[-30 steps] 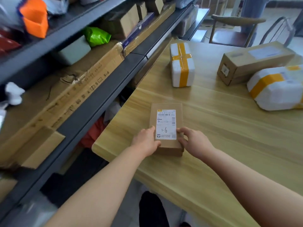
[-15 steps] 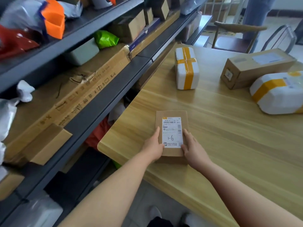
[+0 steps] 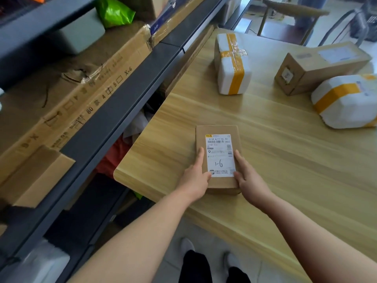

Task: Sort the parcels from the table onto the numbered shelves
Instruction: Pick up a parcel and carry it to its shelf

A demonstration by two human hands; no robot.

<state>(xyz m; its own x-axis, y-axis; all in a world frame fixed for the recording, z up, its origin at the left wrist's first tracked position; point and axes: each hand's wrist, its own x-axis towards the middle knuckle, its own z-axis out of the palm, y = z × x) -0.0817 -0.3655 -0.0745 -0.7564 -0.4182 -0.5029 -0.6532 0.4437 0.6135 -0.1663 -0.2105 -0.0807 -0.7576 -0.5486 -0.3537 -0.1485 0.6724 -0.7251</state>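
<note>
1. The box [image 3: 217, 130] lies flat on the worktop [image 3: 285, 160] between the two hands. Its label [image 3: 220, 158] faces up, with "1-6" handwritten on it.
2. The left hand [image 3: 193, 178] and right hand [image 3: 250, 180] each lie along one long side. Fingers are straight and pressed together, and the thumbs rest on top by the label's lower corners. The box does not look lifted.
3. Judged step: reading the label and taking hold. The next move calls for an inward squeeze, a lift, then a carry leftward to shelf 1-6. No shelf number is readable.
4. Edges: the worktop's near edge runs just under the wrists, and its rounded corner sits left of the left hand. Past it is an open gap, then the dark shelf rail [image 3: 122, 99].
5. Room: a long carton [image 3: 81, 94] fills much of the shelf left of the left hand. Ahead of the fingertips is bare wood. A white parcel [image 3: 231, 64], a brown carton [image 3: 318, 66] and a second white parcel [image 3: 346, 101] lie well apart, ahead and to the right.
</note>
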